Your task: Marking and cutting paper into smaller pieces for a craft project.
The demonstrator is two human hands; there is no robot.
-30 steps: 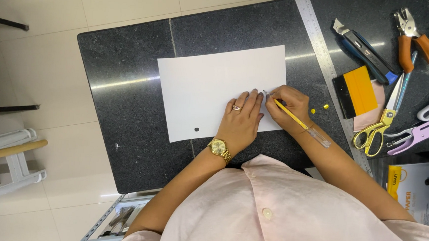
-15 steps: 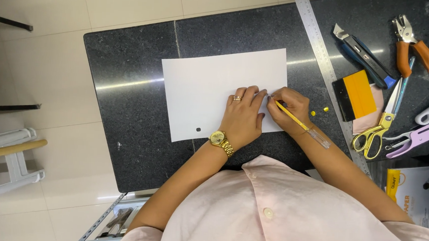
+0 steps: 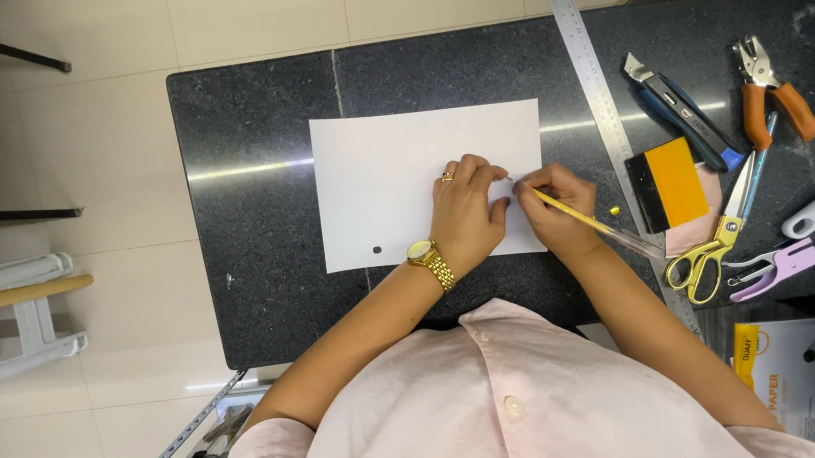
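A white sheet of paper [image 3: 392, 176] lies flat on the black granite counter [image 3: 248, 210], with a small black dot [image 3: 376, 250] near its lower left. My left hand [image 3: 465, 209], with a ring and a gold watch, rests palm down on the sheet's right part. My right hand [image 3: 552, 208] is right beside it and grips a yellow pen [image 3: 589, 223], tip down on the paper near my left fingertips.
A long steel ruler [image 3: 603, 109] runs diagonally just right of the paper. Beyond it lie a utility knife [image 3: 683, 109], an orange-and-black squeegee [image 3: 669, 184], yellow scissors [image 3: 713, 243], orange-handled pliers [image 3: 770, 86] and a lilac tool [image 3: 773, 270]. Tiled floor lies to the left.
The view has shifted slightly. Both hands stay together at the paper's right side, with the pen still held against the sheet.
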